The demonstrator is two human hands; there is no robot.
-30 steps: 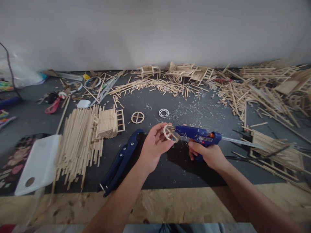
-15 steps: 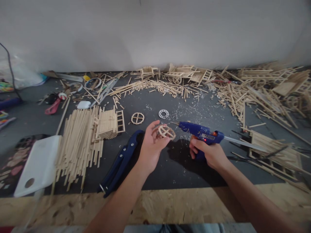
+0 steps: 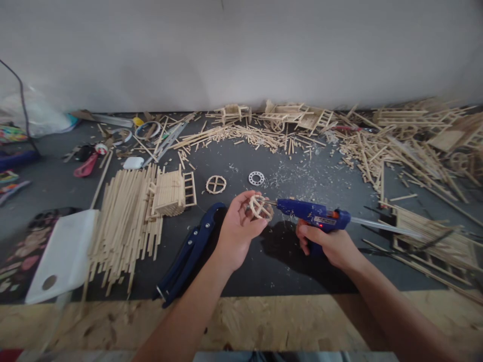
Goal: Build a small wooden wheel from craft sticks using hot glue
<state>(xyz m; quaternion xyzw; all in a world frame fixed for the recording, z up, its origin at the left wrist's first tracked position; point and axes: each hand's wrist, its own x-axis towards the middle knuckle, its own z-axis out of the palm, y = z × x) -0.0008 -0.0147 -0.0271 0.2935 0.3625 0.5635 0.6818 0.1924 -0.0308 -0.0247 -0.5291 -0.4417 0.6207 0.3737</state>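
My left hand [image 3: 239, 229] pinches a small wooden spoked wheel [image 3: 260, 207] by its rim, tilted up off the table. Wrapped round the handle of a blue hot glue gun [image 3: 302, 210] is my right hand [image 3: 328, 239]; a red light glows on the gun's side and a clear glue stick [image 3: 381, 226] sticks out of its back. The metal nozzle meets the wheel's right side in this view; whether they touch I cannot tell. A second spoked wheel [image 3: 216, 184] and a white ring with holes [image 3: 256, 178] lie on the table beyond.
A blue cutter tool [image 3: 190, 254] lies left of my left arm. Farther left are a pile of thin sticks [image 3: 116, 221], a small wooden cart body [image 3: 169, 192] and a white board [image 3: 62, 256]. Short sticks [image 3: 241, 134] and finished carts [image 3: 285, 113] line the back.
The wheel in my left hand has tilted more upright. The glue gun's nozzle has come lower and closer, now meeting the wheel's edge in view.
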